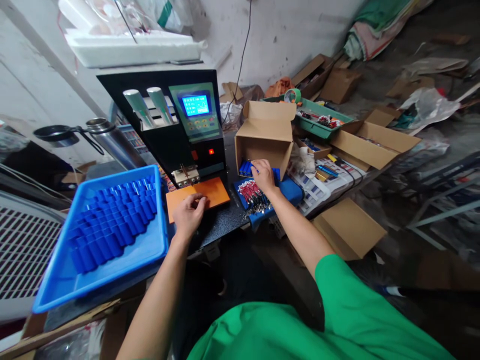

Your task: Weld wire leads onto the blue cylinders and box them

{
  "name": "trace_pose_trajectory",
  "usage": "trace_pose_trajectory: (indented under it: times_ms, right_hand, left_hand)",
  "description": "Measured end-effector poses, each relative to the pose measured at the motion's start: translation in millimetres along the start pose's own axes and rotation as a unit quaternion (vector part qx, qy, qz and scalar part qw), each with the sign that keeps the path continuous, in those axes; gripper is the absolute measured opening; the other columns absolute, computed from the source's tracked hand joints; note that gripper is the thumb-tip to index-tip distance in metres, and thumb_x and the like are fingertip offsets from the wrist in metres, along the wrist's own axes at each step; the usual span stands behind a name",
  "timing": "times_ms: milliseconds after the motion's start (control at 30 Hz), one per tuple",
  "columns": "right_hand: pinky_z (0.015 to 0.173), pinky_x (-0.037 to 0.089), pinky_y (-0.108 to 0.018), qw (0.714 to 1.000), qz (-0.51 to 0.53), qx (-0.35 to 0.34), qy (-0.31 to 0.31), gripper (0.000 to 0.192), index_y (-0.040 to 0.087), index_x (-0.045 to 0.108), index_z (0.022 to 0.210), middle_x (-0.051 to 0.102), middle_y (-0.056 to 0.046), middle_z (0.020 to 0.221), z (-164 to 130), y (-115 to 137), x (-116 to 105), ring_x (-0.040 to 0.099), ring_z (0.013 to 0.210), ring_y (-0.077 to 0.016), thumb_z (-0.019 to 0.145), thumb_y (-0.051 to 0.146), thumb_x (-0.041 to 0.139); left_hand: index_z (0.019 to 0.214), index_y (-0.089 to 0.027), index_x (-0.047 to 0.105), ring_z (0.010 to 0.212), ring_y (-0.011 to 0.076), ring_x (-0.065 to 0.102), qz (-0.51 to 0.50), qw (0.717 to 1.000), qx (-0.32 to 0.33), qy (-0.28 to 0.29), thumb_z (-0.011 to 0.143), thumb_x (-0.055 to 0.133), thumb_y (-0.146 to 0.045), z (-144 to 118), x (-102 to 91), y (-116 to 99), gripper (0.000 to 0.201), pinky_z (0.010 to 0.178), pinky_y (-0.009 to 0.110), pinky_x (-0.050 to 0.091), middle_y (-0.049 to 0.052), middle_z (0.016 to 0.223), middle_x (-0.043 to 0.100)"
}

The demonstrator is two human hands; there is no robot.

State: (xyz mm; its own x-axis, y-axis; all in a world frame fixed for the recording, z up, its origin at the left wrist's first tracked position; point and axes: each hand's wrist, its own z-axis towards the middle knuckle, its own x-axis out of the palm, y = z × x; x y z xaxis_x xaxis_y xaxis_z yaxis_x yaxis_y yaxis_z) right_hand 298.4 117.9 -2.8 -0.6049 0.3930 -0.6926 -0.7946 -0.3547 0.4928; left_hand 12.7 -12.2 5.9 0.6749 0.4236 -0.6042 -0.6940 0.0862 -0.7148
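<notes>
- left hand [189,212] lies on the orange plate [198,196] — fingers curled, holding nothing far as I can see
- right hand [263,176] reaches among blue cells [245,167] at the cardboard box [265,135] — can't tell if it's gripping

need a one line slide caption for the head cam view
At a spot welder, the left hand rests on its orange plate while the right hand reaches blue cells in a cardboard box.

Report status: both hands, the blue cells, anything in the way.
Left hand flat on orange plate. Right hand on blue cells at cardboard box mouth. Red wires beside wrist.
</notes>
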Motion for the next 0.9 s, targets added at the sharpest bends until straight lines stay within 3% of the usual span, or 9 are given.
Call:
trace_pose_trajectory:
  times_ms: [67, 167, 300, 467, 900]
  right_hand:
    - [0.103, 0.047, -0.034, 0.999, 0.032, 0.04, 0.011, 0.036, 0.014, 0.074, 0.121, 0.072, -0.014, 0.12, -3, -3, -9, 0.063, 0.114, -0.0238, 0.098, 0.023, 0.048]
    - [0.091, 0.051, -0.031, 0.989, 0.052, 0.109, 0.091, 0.028, 0.015, 0.079, 0.099, 0.077, -0.01, 0.1, -9, -8, -19, 0.07, 0.096, -0.023, 0.093, 0.019, 0.053]
    - [0.085, 0.05, -0.028, 0.978, 0.043, 0.143, 0.146, 0.022, 0.014, 0.079, 0.085, 0.078, -0.009, 0.091, -16, -12, -25, 0.071, 0.092, -0.0225, 0.087, 0.012, 0.056]
    - [0.085, 0.05, -0.027, 0.977, 0.042, 0.12, 0.17, 0.021, 0.016, 0.078, 0.084, 0.078, -0.008, 0.09, -16, -10, -19, 0.071, 0.091, -0.0216, 0.085, 0.01, 0.058]
    - [0.084, 0.051, -0.027, 0.973, 0.028, 0.167, 0.155, 0.018, 0.016, 0.077, 0.08, 0.079, -0.009, 0.09, -19, -23, -17, 0.072, 0.092, -0.0222, 0.085, 0.014, 0.061]
  left_hand:
    - [0.099, -0.022, 0.075, 0.074, 0.0185, 0.069, -0.02, 1.0, -0.005, 0.007, 0.085, 0.061, -0.049, 0, 0.5, 2, 0.033, 0.069, 0.028, 0.05, 0.003, 0.081, 0.075]
    - [0.098, -0.021, 0.074, 0.072, 0.0184, 0.068, -0.031, 0.999, -0.008, 0.007, 0.084, 0.061, -0.05, 1, 0.7, 3, 0.035, 0.068, 0.028, 0.051, 0.004, 0.079, 0.074]
    - [0.096, -0.021, 0.074, 0.069, 0.0184, 0.067, -0.027, 1.0, -0.001, 0.004, 0.084, 0.06, -0.051, 3, -0.4, 2, 0.035, 0.067, 0.029, 0.05, 0.004, 0.075, 0.072]
    - [0.099, -0.021, 0.073, 0.072, 0.0185, 0.067, -0.014, 1.0, 0.002, 0.013, 0.085, 0.058, -0.05, 4, -0.2, 5, 0.036, 0.067, 0.028, 0.05, 0.004, 0.08, 0.074]
    - [0.095, -0.022, 0.074, 0.068, 0.018, 0.065, 0.008, 1.0, 0.014, -0.009, 0.085, 0.061, -0.05, 3, 0.4, 3, 0.033, 0.066, 0.029, 0.048, 0.003, 0.075, 0.071]
